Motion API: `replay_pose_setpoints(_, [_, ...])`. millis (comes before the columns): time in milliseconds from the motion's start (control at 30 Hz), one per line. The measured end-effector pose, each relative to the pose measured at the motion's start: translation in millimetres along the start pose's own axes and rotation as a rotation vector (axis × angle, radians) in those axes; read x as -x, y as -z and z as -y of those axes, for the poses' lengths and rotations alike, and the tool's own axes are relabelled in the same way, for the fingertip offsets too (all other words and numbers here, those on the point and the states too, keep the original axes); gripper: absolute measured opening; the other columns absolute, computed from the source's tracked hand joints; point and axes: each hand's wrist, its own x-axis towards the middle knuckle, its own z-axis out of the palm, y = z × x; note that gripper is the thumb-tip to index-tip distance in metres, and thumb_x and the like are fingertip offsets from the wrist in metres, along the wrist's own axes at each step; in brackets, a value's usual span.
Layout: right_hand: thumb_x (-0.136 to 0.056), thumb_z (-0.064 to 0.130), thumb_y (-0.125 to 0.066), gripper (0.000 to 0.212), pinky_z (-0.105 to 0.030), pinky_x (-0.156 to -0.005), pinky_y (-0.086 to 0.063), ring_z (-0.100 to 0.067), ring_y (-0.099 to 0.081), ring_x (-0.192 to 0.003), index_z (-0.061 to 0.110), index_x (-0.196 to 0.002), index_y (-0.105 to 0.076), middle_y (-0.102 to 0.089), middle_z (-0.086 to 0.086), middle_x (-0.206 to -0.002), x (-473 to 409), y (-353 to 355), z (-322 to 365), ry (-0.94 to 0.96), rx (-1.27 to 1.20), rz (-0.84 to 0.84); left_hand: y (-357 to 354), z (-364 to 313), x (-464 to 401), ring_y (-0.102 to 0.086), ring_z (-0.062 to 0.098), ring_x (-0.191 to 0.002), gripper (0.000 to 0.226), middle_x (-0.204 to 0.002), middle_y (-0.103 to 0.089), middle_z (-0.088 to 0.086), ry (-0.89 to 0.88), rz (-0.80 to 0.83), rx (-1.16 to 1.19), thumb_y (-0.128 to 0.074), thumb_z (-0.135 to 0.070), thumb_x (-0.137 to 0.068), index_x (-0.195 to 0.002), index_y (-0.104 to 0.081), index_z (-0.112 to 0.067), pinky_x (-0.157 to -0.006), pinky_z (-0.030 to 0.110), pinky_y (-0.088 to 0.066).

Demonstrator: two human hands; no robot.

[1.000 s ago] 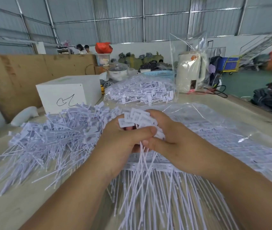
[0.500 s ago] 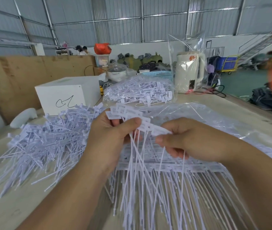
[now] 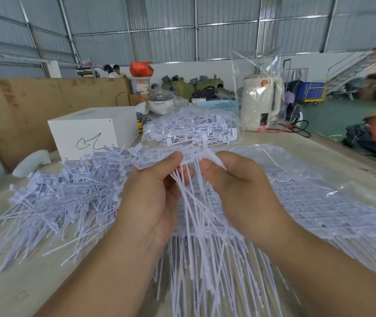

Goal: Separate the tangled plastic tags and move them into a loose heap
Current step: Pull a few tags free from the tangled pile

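**White plastic tags, mid-separation between two hands**

White plastic tags [image 3: 189,202], a small bunch of them with flat rectangular heads and long thin tails, are held up above the tabletop [image 3: 33,282] by both hands. The left hand [image 3: 152,197] pinches a fanned row of heads between thumb and curled fingers; the right hand [image 3: 239,186] pinches the neighbouring head or two the same way, just beside it. A narrow gap shows between the two thumbs, so the step in hand looks like the pulling apart itself.

The bunch's long axis runs from the heads, up and away from the person, to the tails, which hang down and toward the person. Several tails cross one another below the thumbs, so they are not yet free. The next move probably calls for drawing the hands apart sideways, gently enough for the crossed tails to slide out, then carrying the freed tags left.

On the left of the tabletop lies the loose heap of separated white tags [image 3: 63,202], tails pointing every way. Under and to the right of the hands lies the flat sheet of still-joined tags in clear plastic wrap [image 3: 308,202], tails toward the person. Farther back sit a clear bag of more tags [image 3: 189,131], a white box with a black scribble [image 3: 91,131] and a cream electric kettle in a clear bag [image 3: 260,101].
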Motion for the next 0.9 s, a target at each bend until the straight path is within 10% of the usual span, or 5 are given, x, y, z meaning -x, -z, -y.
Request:
replay_pose_setpoints(100, [-0.1, 0.023, -0.052, 0.026, -0.027, -0.048, -0.03, -0.014, -0.039, -0.053, 0.005, -0.088, -0.066, -0.048, -0.023, -0.061, 2.7, -1.1, 0.1, 0.052, 0.039, 0.017, 4.2, -1.9, -0.8, -0.062, 0.021, -0.067, 0.021, -0.075, -0.064, 0.009, 0.185, 0.016, 0.017, -0.061, -0.012, -0.089, -0.106, -0.067, -0.002, -0.079, 0.037, -0.055])
replay_pose_setpoints(167, [-0.1, 0.026, -0.051, 0.032, -0.018, -0.044, -0.029, -0.008, -0.035, -0.045, 0.005, -0.077, -0.055, -0.044, -0.004, -0.049, 0.6, 8.4, 3.2, 0.07, 0.017, -0.062, 13.3, -11.9, -8.3, -0.06, 0.02, -0.064, 0.02, -0.075, -0.06, 0.009, 0.178, -0.039, 0.02, -0.057, -0.013, -0.093, -0.105, -0.067, -0.001, -0.075, 0.036, -0.059])
replay_pose_setpoints(367, [-0.098, 0.03, -0.054, 0.032, -0.025, -0.044, -0.025, -0.016, -0.028, -0.047, 0.018, -0.068, -0.051, -0.031, 0.005, -0.054, -5.5, 30.0, 3.8, 0.036, 0.156, 0.216, 20.2, -8.8, -17.0, -0.068, 0.027, -0.077, 0.025, -0.091, -0.069, 0.018, -0.222, 0.099, -0.231, -0.068, 0.001, -0.08, -0.105, -0.065, 0.0, -0.069, 0.033, -0.056])
replay_pose_setpoints(533, [-0.094, 0.039, -0.058, 0.021, -0.027, -0.051, -0.038, -0.011, -0.047, -0.056, 0.031, -0.113, -0.053, -0.06, 0.01, -0.065, -10.0, 36.3, -4.4, -0.057, 0.246, 0.31, 16.7, 7.6, -7.1, -0.073, 0.033, -0.081, 0.018, -0.092, -0.067, 0.025, -0.356, 0.218, -0.46, -0.077, -0.015, -0.069, -0.084, -0.068, -0.021, -0.063, 0.036, -0.057])
replay_pose_setpoints(900, [-0.097, 0.037, -0.057, 0.016, -0.023, -0.055, -0.046, -0.007, -0.056, -0.063, 0.047, -0.086, -0.064, -0.067, 0.009, -0.075, -9.2, 37.2, -3.4, -0.005, 0.273, 0.467, 16.7, 2.9, -7.5, -0.07, 0.023, -0.067, 0.027, -0.084, -0.074, 0.014, -0.215, 0.323, -0.447, -0.081, 0.0, -0.062, -0.084, -0.07, -0.01, -0.051, 0.026, -0.052])
